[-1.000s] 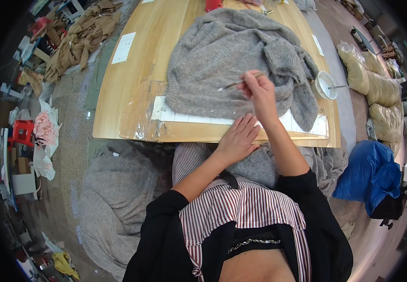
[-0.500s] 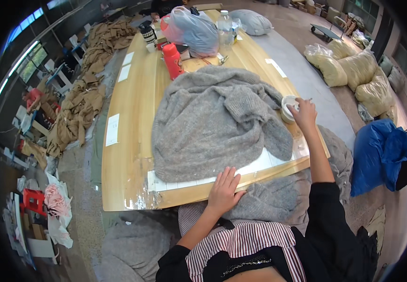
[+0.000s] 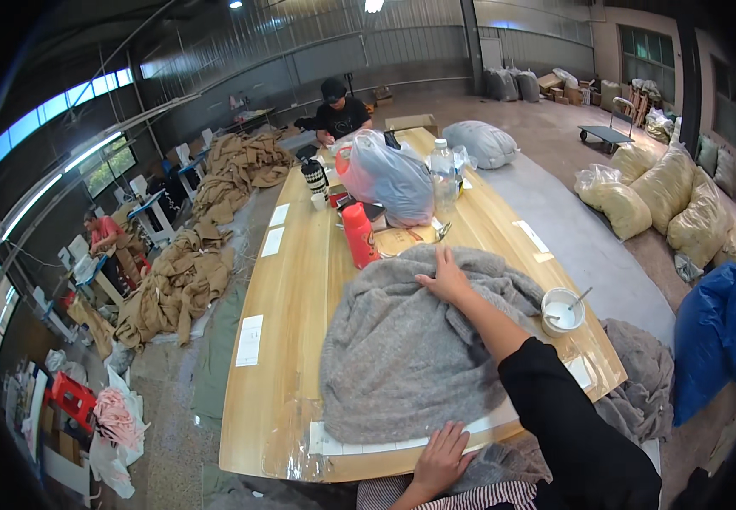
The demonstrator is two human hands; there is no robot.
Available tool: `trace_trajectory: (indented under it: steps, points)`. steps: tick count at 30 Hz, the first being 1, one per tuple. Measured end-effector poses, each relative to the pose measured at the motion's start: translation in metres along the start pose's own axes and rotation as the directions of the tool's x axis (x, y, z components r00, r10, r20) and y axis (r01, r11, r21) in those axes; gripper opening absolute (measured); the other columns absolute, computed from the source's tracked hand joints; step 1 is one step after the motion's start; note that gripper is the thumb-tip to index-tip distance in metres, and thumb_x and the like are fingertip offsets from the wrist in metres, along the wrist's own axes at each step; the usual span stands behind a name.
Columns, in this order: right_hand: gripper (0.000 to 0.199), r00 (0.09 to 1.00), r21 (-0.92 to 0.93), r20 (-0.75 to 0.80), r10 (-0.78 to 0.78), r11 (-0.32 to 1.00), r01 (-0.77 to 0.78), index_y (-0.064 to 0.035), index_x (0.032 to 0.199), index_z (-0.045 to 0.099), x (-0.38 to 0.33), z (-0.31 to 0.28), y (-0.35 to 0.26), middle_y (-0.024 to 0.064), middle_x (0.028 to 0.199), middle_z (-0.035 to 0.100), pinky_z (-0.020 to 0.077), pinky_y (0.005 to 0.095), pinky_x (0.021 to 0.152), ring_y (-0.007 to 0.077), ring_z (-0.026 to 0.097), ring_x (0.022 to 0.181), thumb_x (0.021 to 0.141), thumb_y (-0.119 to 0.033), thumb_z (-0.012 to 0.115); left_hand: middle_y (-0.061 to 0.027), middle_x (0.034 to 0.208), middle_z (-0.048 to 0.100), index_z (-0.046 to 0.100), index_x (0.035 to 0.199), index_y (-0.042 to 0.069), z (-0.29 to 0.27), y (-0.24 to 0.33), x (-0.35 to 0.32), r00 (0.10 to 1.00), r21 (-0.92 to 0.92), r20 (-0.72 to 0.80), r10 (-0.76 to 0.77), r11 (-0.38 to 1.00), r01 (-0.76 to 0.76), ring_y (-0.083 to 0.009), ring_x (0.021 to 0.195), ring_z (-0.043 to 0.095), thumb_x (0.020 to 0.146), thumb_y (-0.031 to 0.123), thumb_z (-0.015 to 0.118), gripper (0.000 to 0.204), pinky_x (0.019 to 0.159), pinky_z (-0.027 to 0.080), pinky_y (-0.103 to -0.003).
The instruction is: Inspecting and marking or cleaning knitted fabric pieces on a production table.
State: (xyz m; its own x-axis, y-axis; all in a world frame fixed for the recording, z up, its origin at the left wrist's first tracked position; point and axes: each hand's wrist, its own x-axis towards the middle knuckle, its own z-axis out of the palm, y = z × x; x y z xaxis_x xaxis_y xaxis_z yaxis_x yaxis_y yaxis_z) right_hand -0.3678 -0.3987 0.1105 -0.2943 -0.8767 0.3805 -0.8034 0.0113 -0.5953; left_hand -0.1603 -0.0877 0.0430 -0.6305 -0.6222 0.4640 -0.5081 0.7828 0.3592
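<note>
My left hand sits at the near edge of the tabletop, fingers spread flat, pressing down on the bottom hem of the grey sweater. Not gripping anything, just holding it in place. The sweater's spread out over the near half of the tabletop, a bit toward the right side, lying on a clear plastic sheet that covers that end. More grey knit hangs off the near right corner.

My right hand is reached out to the far edge of the sweater, palm down on the wool. Fingers look loosely curled onto the fabric, maybe pinching a bit of it, but I honestly can't tell from this angle.

Just right of my forearm, near the right edge, there's a small white bowl with a stick poking out of it, apart from the sweater.

Past the sweater, around the middle of the tabletop: a red bottle standing upright, then a big bag stuffed with something, a clear plastic bottle beside it, and a dark flask closer to the left edge. A few white paper slips lie along the left edge.

At the far end another person in black is sitting at work, and a grey bundle rests on the far right corner.
</note>
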Motion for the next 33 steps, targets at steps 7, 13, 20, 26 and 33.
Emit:
trace_trajectory:
  steps: [7, 13, 20, 26, 33]
  points:
    - [0.096, 0.651, 0.067, 0.742, -0.161, 0.984, 0.167, 0.0008, 0.136, 0.039, -0.083, -0.034, -0.03, 0.0345, 0.122, 0.051, 0.044, 0.0468, 0.092, 0.0479, 0.054, 0.108, 0.075, -0.071, 0.058, -0.0142, 0.122, 0.059, 0.061, 0.11, 0.003, 0.0, -0.003, 0.001, 0.999, -0.042, -0.035, -0.022, 0.999, 0.021, -0.0311, 0.118, 0.054, 0.082, 0.035, 0.067, 0.043, 0.097, 0.043, -0.044]
    - [0.112, 0.48, -0.159, 0.839, -0.255, 0.729, 0.666, -0.0033, 0.145, 0.021, -0.175, -0.087, -0.038, 0.024, 0.126, 0.052, 0.0399, 0.0466, 0.097, 0.0412, 0.047, 0.118, 0.064, -0.059, 0.075, -0.0146, 0.12, 0.057, 0.06, 0.109, 0.002, -0.002, -0.004, -0.001, 0.996, -0.096, 0.066, -0.059, 0.993, 0.065, -0.0312, 0.115, 0.053, 0.078, 0.034, 0.068, 0.045, 0.098, 0.041, -0.045]
    - [0.123, 0.644, -0.249, 0.528, -0.553, 0.624, 0.741, -0.009, 0.147, 0.019, -0.144, -0.068, -0.028, 0.0222, 0.148, 0.026, 0.0328, 0.0511, 0.103, 0.0411, 0.029, 0.133, 0.049, -0.036, 0.089, -0.013, 0.102, 0.067, 0.066, 0.096, 0.002, -0.007, -0.008, -0.016, 0.981, -0.339, -0.194, 0.015, 0.937, -0.081, -0.0303, 0.101, 0.063, 0.078, 0.016, 0.071, 0.023, 0.086, 0.051, -0.039]
    - [0.1, 0.768, -0.173, 0.583, -0.266, 0.882, 0.437, -0.0043, 0.14, 0.031, -0.091, -0.017, -0.018, 0.027, 0.126, 0.051, 0.0457, 0.0451, 0.091, 0.0421, 0.053, 0.112, 0.057, -0.025, 0.084, -0.0168, 0.111, 0.066, 0.061, 0.116, 0.003, -0.051, 0.001, -0.064, 0.974, -0.467, -0.123, -0.188, 0.878, 0.11, -0.0285, 0.093, 0.065, 0.089, 0.013, 0.062, 0.028, 0.078, 0.052, -0.033]
    - [0.034, 0.931, -0.215, 0.272, -0.243, 0.928, 0.305, -0.0015, 0.085, 0.065, -0.085, -0.015, -0.068, 0.024, 0.086, 0.066, 0.0499, 0.0475, 0.074, 0.0406, 0.064, 0.084, 0.075, -0.034, 0.062, -0.0127, 0.083, 0.07, 0.067, 0.094, -0.003, -0.116, 0.028, -0.116, 0.765, -0.765, -0.088, -0.638, 0.535, 0.359, -0.016, 0.073, 0.068, 0.085, 0.005, 0.064, 0.013, 0.065, 0.053, -0.026]
